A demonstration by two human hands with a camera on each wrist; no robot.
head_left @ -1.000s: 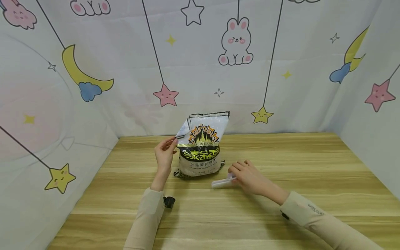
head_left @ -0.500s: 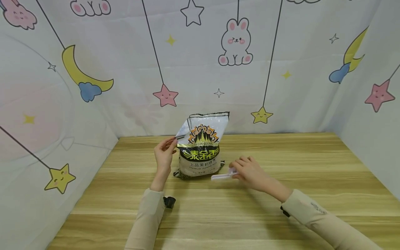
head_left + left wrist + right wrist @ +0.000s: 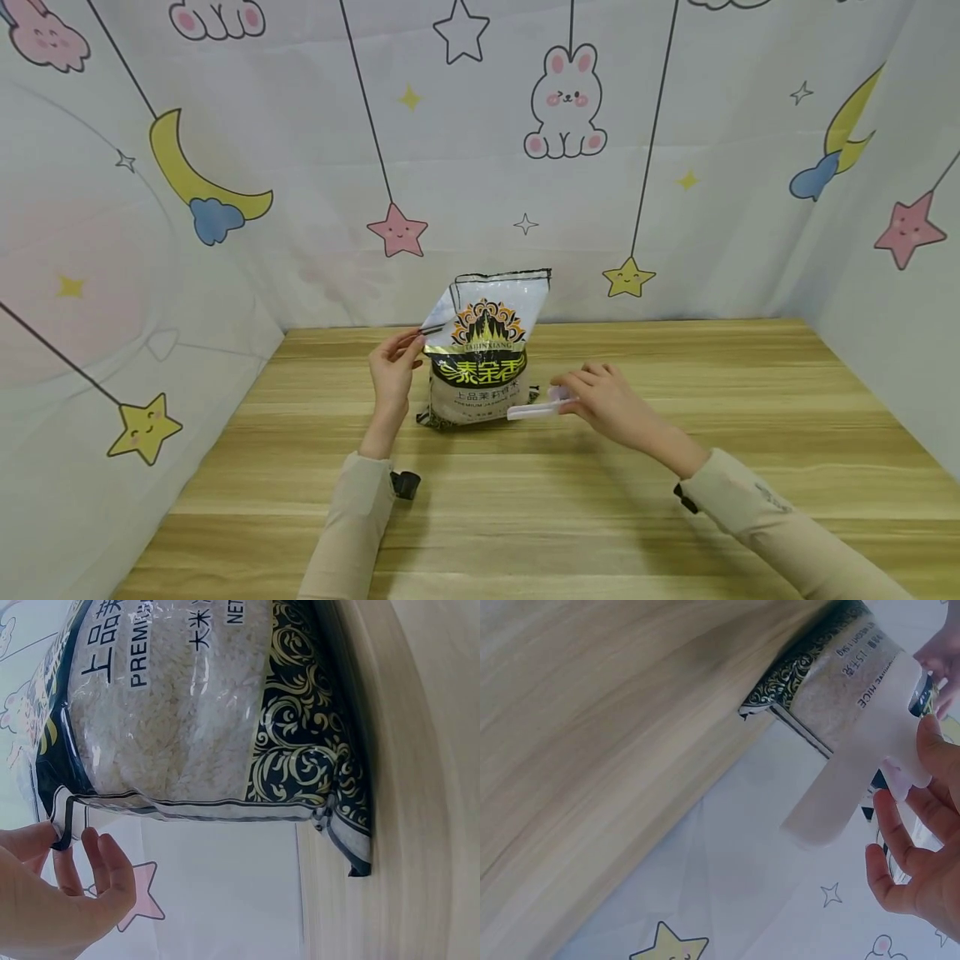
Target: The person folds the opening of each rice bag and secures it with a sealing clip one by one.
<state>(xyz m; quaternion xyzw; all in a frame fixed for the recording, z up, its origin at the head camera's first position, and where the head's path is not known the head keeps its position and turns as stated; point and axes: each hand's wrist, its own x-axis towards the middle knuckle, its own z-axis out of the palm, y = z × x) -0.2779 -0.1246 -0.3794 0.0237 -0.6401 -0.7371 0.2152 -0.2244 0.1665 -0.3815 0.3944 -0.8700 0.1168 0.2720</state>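
- Head view: the bag of jasmine rice (image 3: 480, 371) stands upright on the wood-grain tabletop (image 3: 480, 517), near its rear edge, before a printed cloth backdrop (image 3: 300, 150); only here does the whole front appear, including the temple emblem.
- Head view: the hands are well apart, on opposite sides of the bag. The left hand (image 3: 393, 371) pinches its left edge; the right hand (image 3: 607, 402) grips a white plastic clip (image 3: 534, 411), whose tip overlaps the bag's lower right. Contact there cannot be told.
- Left wrist view: thumb and fingers close on a dark-and-white side seam (image 3: 69, 817). Loose grains behind the clear panel (image 3: 172, 742) and gold scrollwork (image 3: 300, 720) at the base, small in the head view, are distinct.
- Right wrist view: the thumb (image 3: 939, 754) and fingers pinch the clip at one end, and its broad, round-ended bar, foreshortened from the head, extends outward.
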